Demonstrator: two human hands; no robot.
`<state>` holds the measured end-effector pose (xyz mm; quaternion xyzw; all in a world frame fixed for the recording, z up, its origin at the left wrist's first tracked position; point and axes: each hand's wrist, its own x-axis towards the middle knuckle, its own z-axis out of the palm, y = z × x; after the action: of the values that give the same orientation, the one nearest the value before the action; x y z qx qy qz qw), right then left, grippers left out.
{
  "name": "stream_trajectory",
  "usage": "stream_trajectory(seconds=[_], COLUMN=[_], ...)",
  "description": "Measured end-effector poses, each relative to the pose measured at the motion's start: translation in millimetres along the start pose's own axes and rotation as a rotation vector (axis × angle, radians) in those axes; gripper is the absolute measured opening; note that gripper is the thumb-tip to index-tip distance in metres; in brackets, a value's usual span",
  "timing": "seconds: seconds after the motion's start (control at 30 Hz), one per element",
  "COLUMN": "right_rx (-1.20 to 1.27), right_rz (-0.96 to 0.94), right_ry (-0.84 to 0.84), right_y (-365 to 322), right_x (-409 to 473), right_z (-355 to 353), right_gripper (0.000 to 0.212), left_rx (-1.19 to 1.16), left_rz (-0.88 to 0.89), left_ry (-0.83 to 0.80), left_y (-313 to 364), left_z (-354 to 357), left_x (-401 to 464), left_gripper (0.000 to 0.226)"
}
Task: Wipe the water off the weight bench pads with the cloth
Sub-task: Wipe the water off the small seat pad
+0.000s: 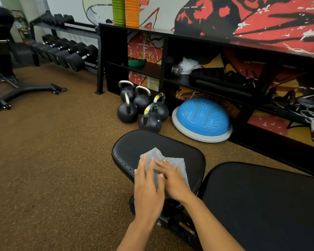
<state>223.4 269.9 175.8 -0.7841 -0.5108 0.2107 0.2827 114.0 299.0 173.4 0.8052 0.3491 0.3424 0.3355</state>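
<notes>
A grey cloth (178,163) lies crumpled on the black seat pad (152,140) of the weight bench, near its front half. My left hand (147,189) lies flat on the cloth's left part with fingers straight. My right hand (174,180) presses flat on the cloth beside it, fingers pointing up-left and partly over the left hand's fingers. The longer black back pad (265,205) fills the lower right, apart from the seat pad by a narrow gap. I cannot make out water drops on either pad.
Several black kettlebells (140,107) and a blue balance dome (201,118) sit on the brown floor just beyond the seat pad. A black shelf unit (207,42) runs along the painted wall. A dumbbell rack (65,49) and another bench's legs (25,91) stand at left.
</notes>
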Motion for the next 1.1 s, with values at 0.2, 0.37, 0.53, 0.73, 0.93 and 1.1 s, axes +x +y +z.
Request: stream_trajectory(seconds=[0.2,0.37,0.53,0.73,0.93,1.1], right_rx=[0.26,0.015,-0.143,-0.202,-0.214,-0.219], right_rz=[0.265,0.342,0.312,0.313,0.324,0.326], right_ry=[0.5,0.443,0.313,0.273,0.224,0.199], right_y=[29.0,59.6,62.9,63.4,60.6,59.4], right_x=[-32.0,-42.8,-40.6,-37.8,-36.5,-37.1], right_z=[-40.4,-52.9,-50.2,-52.7,-56.8,-57.1], right_gripper=[0.04,0.035,0.039,0.04,0.04,0.04], left_rx=[0.543,0.644,0.66,0.663,0.614,0.652], left_rz=[0.175,0.094,0.086,0.017,-0.083,-0.129], left_ry=[-0.269,-0.537,-0.563,-0.532,-0.422,-0.396], left_y=[13.8,14.0,5.7,-8.3,-30.2,-44.7], left_z=[39.4,61.0,61.9,45.6,22.9,5.4], left_x=[22.2,47.3,67.9,86.3,94.9,94.1], left_gripper=[0.058,0.066,0.068,0.071,0.095,0.095])
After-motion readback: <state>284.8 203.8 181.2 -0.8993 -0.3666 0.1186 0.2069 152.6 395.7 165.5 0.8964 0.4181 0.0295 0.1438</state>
